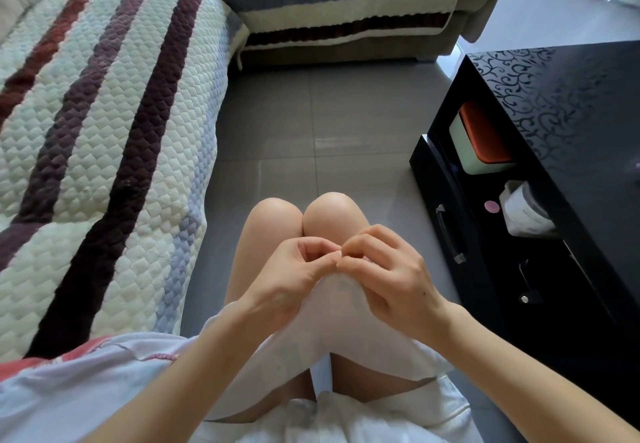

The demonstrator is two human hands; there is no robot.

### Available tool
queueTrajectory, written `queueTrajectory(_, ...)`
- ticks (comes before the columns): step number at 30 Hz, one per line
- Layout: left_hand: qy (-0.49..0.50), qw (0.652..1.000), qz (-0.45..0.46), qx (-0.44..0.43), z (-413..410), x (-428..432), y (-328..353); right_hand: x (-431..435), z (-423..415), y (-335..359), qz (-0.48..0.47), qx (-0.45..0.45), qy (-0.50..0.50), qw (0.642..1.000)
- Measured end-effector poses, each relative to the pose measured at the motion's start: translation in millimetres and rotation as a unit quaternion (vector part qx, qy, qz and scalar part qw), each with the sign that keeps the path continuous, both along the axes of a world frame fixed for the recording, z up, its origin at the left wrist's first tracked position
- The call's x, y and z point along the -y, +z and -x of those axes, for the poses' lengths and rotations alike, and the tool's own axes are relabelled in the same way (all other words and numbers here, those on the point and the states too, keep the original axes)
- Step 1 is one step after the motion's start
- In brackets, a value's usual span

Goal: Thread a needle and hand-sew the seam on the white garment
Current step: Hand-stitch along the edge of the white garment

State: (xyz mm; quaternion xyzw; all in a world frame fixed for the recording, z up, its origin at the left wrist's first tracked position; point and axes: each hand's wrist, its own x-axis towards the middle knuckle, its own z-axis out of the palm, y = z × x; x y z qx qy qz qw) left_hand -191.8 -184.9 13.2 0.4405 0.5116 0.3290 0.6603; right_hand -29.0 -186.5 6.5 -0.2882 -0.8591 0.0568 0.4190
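White garment [346, 321] draped over lap [259, 234], near centre, held w/ both hands.
L hand [291, 271] & R hand [386, 269] each pinch its raised top edge, fingertips meeting; striped sofa [104, 130] left, black table [561, 123] right.

The white garment [346, 324] lies draped across the person's thighs [266, 220].

Thin, sheer white garment [343, 324], crumpled. Its top edge is bunched and pinched between left grip [291, 276] and right grip [388, 269]. The rest hangs below both grips, draped over the thighs.
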Motion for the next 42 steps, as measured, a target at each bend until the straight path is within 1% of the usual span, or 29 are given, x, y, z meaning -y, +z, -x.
queueTrajectory(2, 0.014, 0.999, -0.005, -0.036, -0.6, 2.2, -1.6, 3.3, 5.6, 5.4, -0.008, -0.019, 0.026, 0.999)
queueTrajectory(4, 0.025, 0.997, -0.017, -0.076, -2.5, 6.4, -6.5, 3.4, 16.1, 13.3, 0.005, -0.060, 0.060, 0.996)
queueTrajectory(5, 0.034, 0.996, -0.017, -0.081, -4.4, 7.9, -9.1, 0.9, 19.7, 17.3, 0.037, -0.097, 0.069, 0.992)
queueTrajectory(6, 0.049, 0.996, -0.007, -0.073, -5.6, 8.3, -10.2, -2.5, 21.6, 20.9, 0.089, -0.147, 0.067, 0.983)
queueTrajectory(7, 0.065, 0.996, 0.013, -0.054, -6.6, 7.5, -9.8, -5.5, 20.6, 24.8, 0.163, -0.200, 0.061, 0.964)
queueTrajectory(9, 0.086, 0.995, 0.048, -0.015, -6.4, 5.3, -7.7, -7.8, 14.1, 30.0, 0.335, -0.281, 0.065, 0.897)
queueTrajectory(10, 0.087, 0.994, 0.063, 0.007, -4.9, 3.9, -7.4, -7.1, 9.6, 30.7, 0.398, -0.308, 0.070, 0.861)
queueTrajectory(12, 0.092, 0.989, 0.099, 0.053, -2.4, -0.7, -5.1, -6.7, 0.5, 31.1, 0.472, -0.355, 0.067, 0.804)
queueTrajectory(13, 0.100, 0.986, 0.115, 0.065, -0.7, -3.7, -4.3, -7.9, -3.2, 32.4, 0.491, -0.377, 0.058, 0.783)
queueTrajectory(14, 0.106, 0.984, 0.127, 0.068, 0.0, -8.5, -4.6, -10.0, -7.6, 33.6, 0.496, -0.393, 0.042, 0.773)
queueTrajectory(15, 0.115, 0.981, 0.141, 0.066, 1.1, -13.9, -2.4, -12.6, -12.4, 33.8, 0.491, -0.404, 0.022, 0.771)
queueTrajectory(17, 0.124, 0.978, 0.149, 0.073, 5.2, -25.5, 5.9, -18.2, -21.4, 31.9, 0.469, -0.408, -0.021, 0.783)
queueTrajectory(19, 0.102, 0.984, 0.112, 0.099, 11.3, -32.7, 19.8, -22.0, -26.9, 28.1, 0.447, -0.384, -0.055, 0.806)
queueTrajectory(21, 0.050, 0.990, 0.062, 0.121, 16.0, -35.6, 36.6, -23.4, -27.6, 23.0, 0.433, -0.328, -0.070, 0.837)
queueTrajectory(22, 0.020, 0.992, 0.046, 0.113, 17.6, -36.5, 42.2, -23.0, -26.4, 19.5, 0.428, -0.288, -0.074, 0.853)
queueTrajectory(24, -0.036, 0.997, 0.017, 0.064, 17.1, -38.0, 49.0, -22.0, -22.8, 11.4, 0.423, -0.202, -0.081, 0.879)
queueTrajectory(26, -0.063, 0.998, -0.005, 0.022, 13.5, -38.0, 53.6, -20.2, -19.1, 4.3, 0.426, -0.131, -0.090, 0.891)
queueTrajectory(27, -0.066, 0.998, -0.009, 0.016, 11.3, -37.7, 56.1, -19.0, -17.3, 2.1, 0.429, -0.108, -0.094, 0.892)
queueTrajectory(29, -0.073, 0.997, -0.016, 0.021, 9.0, -37.0, 57.8, -16.9, -14.0, -0.1, 0.434, -0.089, -0.089, 0.892)
queueTrajectory(31, -0.075, 0.997, -0.022, 0.022, 8.1, -37.1, 57.4, -15.9, -10.4, 0.3, 0.438, -0.093, -0.072, 0.891)
queueTrajectory(33, -0.069, 0.997, -0.018, 0.018, 7.9, -37.7, 56.5, -15.3, -7.3, 3.1, 0.455, -0.127, -0.045, 0.880)
queueTrajectory(37, -0.071, 0.997, -0.010, 0.012, 9.0, -40.6, 56.0, -13.2, -6.8, 12.7, 0.504, -0.236, 0.061, 0.828)
queueTrajectory(39, -0.066, 0.998, -0.005, 0.005, 10.6, -42.8, 52.0, -13.2, -6.9, 18.3, 0.496, -0.248, 0.100, 0.826)
queueTrajectory(42, -0.036, 0.999, -0.011, -0.025, 13.7, -42.4, 36.3, -16.8, -6.8, 28.3, 0.454, -0.270, 0.090, 0.844)
